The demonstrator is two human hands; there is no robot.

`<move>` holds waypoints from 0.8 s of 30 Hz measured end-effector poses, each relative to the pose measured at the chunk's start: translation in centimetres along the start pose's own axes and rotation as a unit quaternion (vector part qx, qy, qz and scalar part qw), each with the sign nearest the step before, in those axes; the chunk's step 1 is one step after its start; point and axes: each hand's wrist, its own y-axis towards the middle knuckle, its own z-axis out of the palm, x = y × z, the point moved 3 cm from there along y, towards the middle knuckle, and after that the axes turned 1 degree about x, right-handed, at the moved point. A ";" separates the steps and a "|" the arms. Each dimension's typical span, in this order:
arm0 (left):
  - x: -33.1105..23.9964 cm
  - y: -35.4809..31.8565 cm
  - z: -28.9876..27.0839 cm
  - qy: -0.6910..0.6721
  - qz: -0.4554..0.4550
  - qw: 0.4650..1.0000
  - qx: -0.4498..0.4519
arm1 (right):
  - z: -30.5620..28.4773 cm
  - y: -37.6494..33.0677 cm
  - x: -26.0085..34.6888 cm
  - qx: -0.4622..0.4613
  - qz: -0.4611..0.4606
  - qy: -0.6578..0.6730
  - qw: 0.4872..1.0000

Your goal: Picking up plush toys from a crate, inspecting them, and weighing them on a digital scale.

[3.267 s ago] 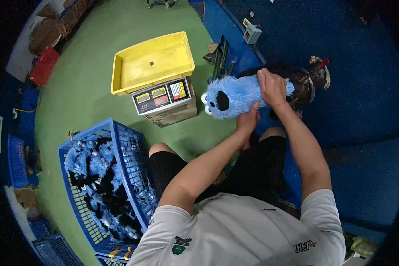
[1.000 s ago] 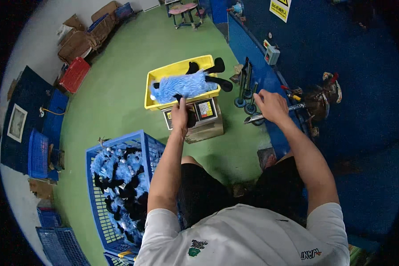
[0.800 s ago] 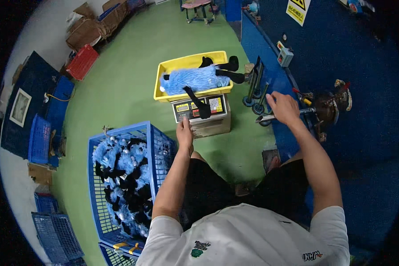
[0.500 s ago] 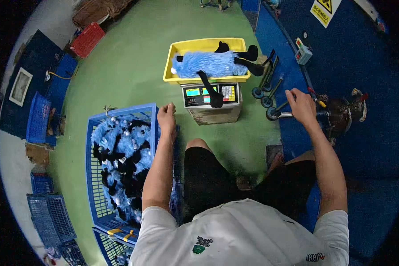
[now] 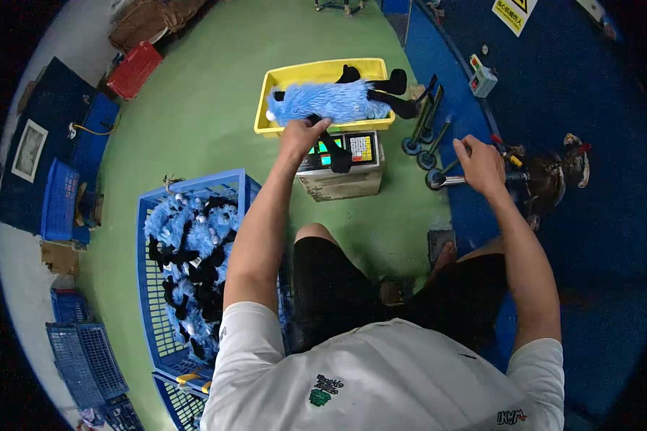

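Note:
A shaggy blue plush toy (image 5: 331, 102) with black limbs lies in a yellow tray (image 5: 269, 131) on top of a digital scale (image 5: 368, 172). One black arm of the toy hangs over the tray's near rim, across the scale's panel. My left hand (image 5: 299, 141) is at that rim, its thumb and fingers closed on the black arm; part of the grip is hidden. To the right, my right hand (image 5: 482, 167) hovers above a metal nozzle (image 5: 453, 181), fingers loosely bent, with nothing visible in them.
On my left stands a blue crate (image 5: 142, 273) full of similar blue and black plush toys. The nozzle sticks out of a blue machine (image 5: 589, 237) on my right. Pedals (image 5: 433, 154) with round discs are beside the scale. A red crate (image 5: 134, 70) lies at far left.
My left hand has moved from beside the blue crate, forward and right, to the plush toy's hanging arm. My right hand stays near the nozzle. The whole view has shifted slightly.

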 end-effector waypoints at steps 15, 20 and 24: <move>-7.5 -15.2 -5.2 -0.394 0.300 0.817 -0.296 | -9.1 -2.0 10.6 -0.211 -0.273 0.264 0.901; -7.6 -21.3 -4.4 -0.403 0.177 0.887 -0.138 | -7.1 -1.1 16.8 0.057 -0.293 0.555 0.776; -6.3 -24.4 -2.5 -0.361 0.130 0.917 -0.108 | -2.3 -5.6 18.0 0.156 -0.237 0.621 0.731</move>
